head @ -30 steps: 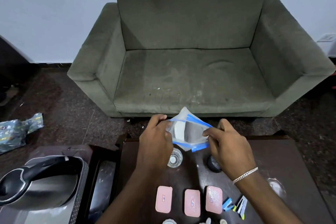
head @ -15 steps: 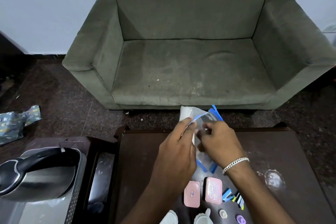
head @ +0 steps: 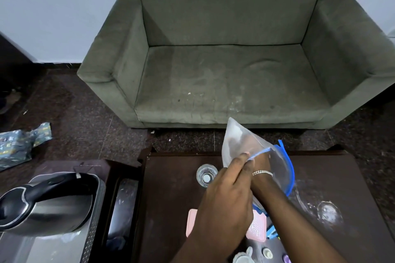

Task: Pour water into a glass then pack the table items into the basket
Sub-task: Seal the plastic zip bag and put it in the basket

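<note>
Bag (head: 237, 141): clear, blue zip rim, mouth gaping, above table (head: 171, 198)
Left hand (head: 224, 196): pinches bag rim
Right hand (head: 259, 161): inside bag, grip cannot be told
Glass (head: 206, 175): upright, beside left hand

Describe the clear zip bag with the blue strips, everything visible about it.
The zip bag is thin, see-through, slightly frosted plastic with blue closure strips along its mouth. It is held up above the dark table, one corner pointing toward the sofa. The mouth is open and faces the person. The left hand pinches one blue edge; the right hand is pushed inside, its wrist and bracelet at the opening. The other strip curves loose on the right. Its contents cannot be made out.
</note>
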Demonstrator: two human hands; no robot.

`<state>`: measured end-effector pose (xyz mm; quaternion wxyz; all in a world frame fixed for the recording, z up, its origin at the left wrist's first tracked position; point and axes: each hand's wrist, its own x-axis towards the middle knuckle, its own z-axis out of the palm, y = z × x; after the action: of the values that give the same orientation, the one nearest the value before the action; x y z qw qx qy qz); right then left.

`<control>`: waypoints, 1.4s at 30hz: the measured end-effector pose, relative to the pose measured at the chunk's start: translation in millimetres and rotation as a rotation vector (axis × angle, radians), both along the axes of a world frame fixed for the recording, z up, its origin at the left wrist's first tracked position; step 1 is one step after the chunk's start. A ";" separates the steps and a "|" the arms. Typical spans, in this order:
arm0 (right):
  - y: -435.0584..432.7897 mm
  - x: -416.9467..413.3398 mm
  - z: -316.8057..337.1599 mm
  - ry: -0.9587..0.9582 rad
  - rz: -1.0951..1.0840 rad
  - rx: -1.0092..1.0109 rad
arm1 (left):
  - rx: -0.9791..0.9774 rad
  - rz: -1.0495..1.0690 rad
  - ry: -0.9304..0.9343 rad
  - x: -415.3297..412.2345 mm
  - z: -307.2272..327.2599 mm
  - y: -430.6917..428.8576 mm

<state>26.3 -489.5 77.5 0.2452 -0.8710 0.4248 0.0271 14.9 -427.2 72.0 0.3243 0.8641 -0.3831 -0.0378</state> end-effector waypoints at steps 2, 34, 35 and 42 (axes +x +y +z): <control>-47.8 11.3 -16.4 0.023 0.336 0.065 | 0.004 0.057 0.004 6.6 -5.7 0.8; -214.0 -55.1 -19.7 -0.265 0.119 0.417 | 0.218 0.346 0.119 45.2 -50.0 39.1; -218.9 -57.0 -26.9 -0.284 0.082 0.399 | 0.214 0.352 0.115 46.4 -50.4 41.2; -216.4 -64.7 -93.7 -0.120 -0.028 0.311 | 0.216 0.375 0.104 48.4 -52.6 44.4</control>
<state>-38.4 -705.8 -16.2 0.4025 -0.8164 0.4123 0.0372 63.3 -382.7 19.4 0.2506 0.9467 -0.1925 -0.0620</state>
